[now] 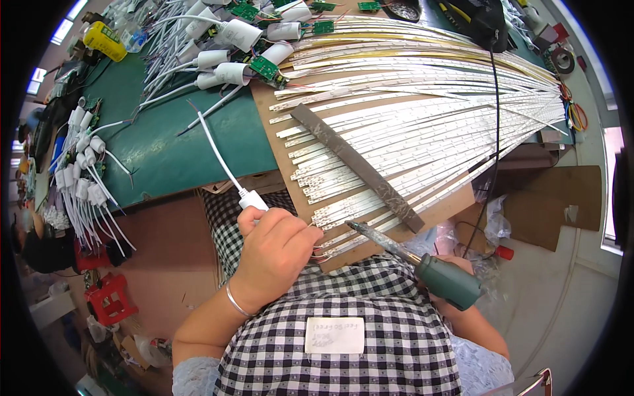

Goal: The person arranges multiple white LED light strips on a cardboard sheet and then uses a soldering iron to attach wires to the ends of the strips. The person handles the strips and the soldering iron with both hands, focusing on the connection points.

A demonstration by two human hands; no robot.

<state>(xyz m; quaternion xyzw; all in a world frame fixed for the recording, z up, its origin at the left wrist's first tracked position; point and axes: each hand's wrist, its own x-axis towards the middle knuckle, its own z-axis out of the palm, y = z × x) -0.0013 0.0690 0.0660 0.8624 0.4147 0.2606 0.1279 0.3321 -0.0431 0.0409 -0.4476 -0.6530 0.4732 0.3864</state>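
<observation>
My left hand (274, 254) is closed round a white cable housing (252, 199), its white cord (218, 152) running up and away to the left. Thin wires show beside those fingertips, at the near ends of the pale LED strips (330, 218). In my right hand (456, 264), partly hidden behind the handle, is a soldering iron (449, 282) with a green grip. Its dark tip points left, just over the strip ends. Across the fanned strips lies a dark flat bar (356, 165), resting on them at a slant. The strips sit on a brown board (264, 109).
White cylindrical housings (241, 34) with cords and green circuit boards (264, 67) pile up at the far left of the green table (191, 158). A yellow bottle (104, 41) stands beyond. The black cord (496, 119) hangs across the strips at right. More corded housings (82, 188) lie left.
</observation>
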